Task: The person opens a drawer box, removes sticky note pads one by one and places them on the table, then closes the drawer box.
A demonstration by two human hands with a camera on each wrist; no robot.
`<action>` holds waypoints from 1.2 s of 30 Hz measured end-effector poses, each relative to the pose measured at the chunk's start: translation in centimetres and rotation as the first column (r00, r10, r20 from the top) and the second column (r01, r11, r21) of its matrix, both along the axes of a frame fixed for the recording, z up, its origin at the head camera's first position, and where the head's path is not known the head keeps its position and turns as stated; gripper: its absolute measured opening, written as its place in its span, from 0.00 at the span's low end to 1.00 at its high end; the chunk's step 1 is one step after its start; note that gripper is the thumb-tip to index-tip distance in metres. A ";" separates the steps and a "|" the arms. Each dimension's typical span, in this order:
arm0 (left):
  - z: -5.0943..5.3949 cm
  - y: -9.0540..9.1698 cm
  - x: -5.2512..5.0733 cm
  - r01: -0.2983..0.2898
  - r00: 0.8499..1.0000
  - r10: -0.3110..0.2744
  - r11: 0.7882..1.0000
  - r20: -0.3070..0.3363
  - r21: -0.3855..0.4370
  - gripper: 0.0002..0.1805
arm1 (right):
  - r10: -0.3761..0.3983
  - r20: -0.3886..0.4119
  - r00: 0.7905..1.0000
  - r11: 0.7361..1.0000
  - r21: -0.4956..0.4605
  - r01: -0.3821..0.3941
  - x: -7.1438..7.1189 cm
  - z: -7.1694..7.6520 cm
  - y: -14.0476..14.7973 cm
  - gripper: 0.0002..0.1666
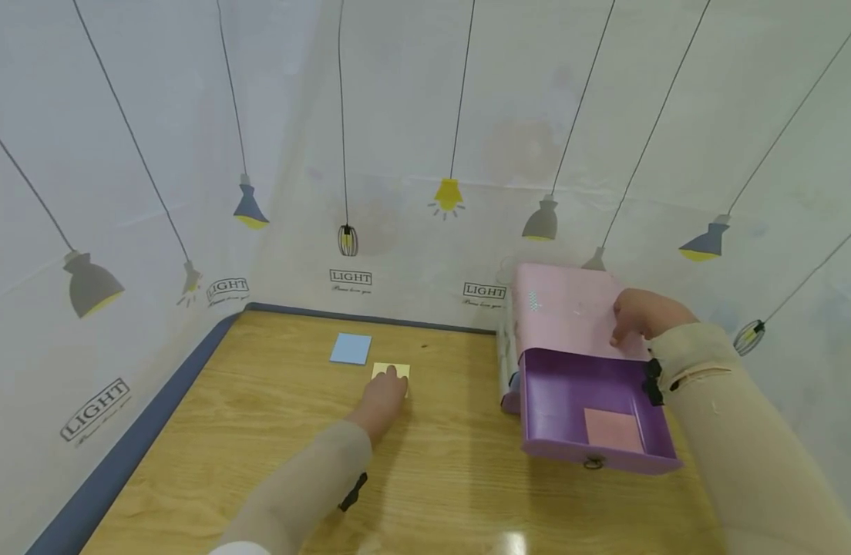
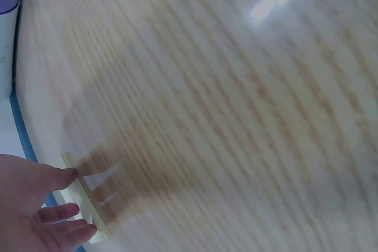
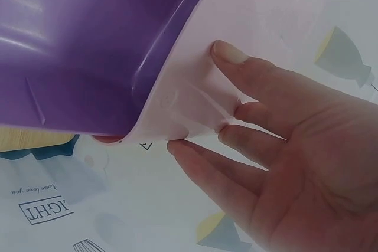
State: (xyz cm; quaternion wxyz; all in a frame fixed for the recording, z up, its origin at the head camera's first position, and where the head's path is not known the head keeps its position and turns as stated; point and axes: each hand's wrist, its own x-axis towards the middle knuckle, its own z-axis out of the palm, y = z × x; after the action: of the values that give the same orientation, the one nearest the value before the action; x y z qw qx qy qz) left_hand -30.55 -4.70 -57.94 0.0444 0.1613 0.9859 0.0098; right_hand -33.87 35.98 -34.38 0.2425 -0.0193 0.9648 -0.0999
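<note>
A yellow sticky note (image 1: 381, 368) lies on the wooden table under the fingertips of my left hand (image 1: 380, 402). In the left wrist view its thumb and fingers rest apart on the note (image 2: 88, 210). A blue sticky note (image 1: 351, 348) lies just behind it to the left. My right hand (image 1: 646, 314) rests against the right side of a pink drawer box (image 1: 571, 308); the right wrist view has its thumb on the pink face and fingertips along the edge. The box's purple drawer (image 1: 557, 401) is pulled out, with a pink sticky note (image 1: 613, 429) inside.
Against the box's left side stands another pale container (image 1: 506, 362) with a purple lower part, mostly hidden. A metal ring pull (image 1: 593, 462) is on the drawer's front. The wooden table (image 1: 439, 478) meets a lamp-printed backdrop (image 1: 398, 139) along a blue edge strip.
</note>
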 end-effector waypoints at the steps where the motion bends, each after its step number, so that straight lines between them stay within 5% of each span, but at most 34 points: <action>1: -0.1 -0.1 -0.1 -0.002 1.000 0.002 1.000 0.001 0.004 0.10 | 0.002 0.002 1.000 1.000 0.003 -0.002 0.0 0.0 0.0 0.38; 5: 0.3 0.2 -0.3 -0.007 1.000 0.007 1.000 0.013 0.005 0.07 | 0.014 0.012 1.000 1.000 0.023 -0.014 -0.2 0.0 0.0 0.39; 10: 0.8 0.9 0.8 -0.030 0.998 0.032 0.999 0.062 -0.031 0.08 | 0.026 0.023 0.999 0.999 0.034 -0.027 -0.2 0.0 0.0 0.39; 18: 1.5 1.1 3.1 0.061 0.997 -0.045 0.953 0.060 -0.297 0.24 | 0.042 0.024 0.999 0.999 0.030 -0.043 -0.1 0.0 0.1 0.40; 25: 0.7 0.2 2.1 0.050 0.997 -0.040 0.983 0.063 -0.175 0.33 | 0.057 0.004 0.998 0.998 0.038 -0.057 0.1 0.4 -0.1 0.41; 31: 1.7 0.3 0.8 -0.058 0.990 0.063 0.997 0.127 -0.046 0.35 | 0.072 -0.004 0.997 0.997 0.034 -0.071 0.3 0.7 0.1 0.41; 36: 1.4 0.3 -0.1 -0.144 0.972 0.137 0.989 0.190 0.023 0.36 | 0.054 0.019 0.998 0.998 0.023 -0.055 0.3 0.5 0.0 0.43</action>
State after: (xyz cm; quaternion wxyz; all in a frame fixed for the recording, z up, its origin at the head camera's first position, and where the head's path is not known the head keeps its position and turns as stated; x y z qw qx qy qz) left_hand -30.66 -4.42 -56.53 0.1335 0.0906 0.9858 0.0462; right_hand -33.58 35.94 -33.91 0.2542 -0.0418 0.9627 -0.0823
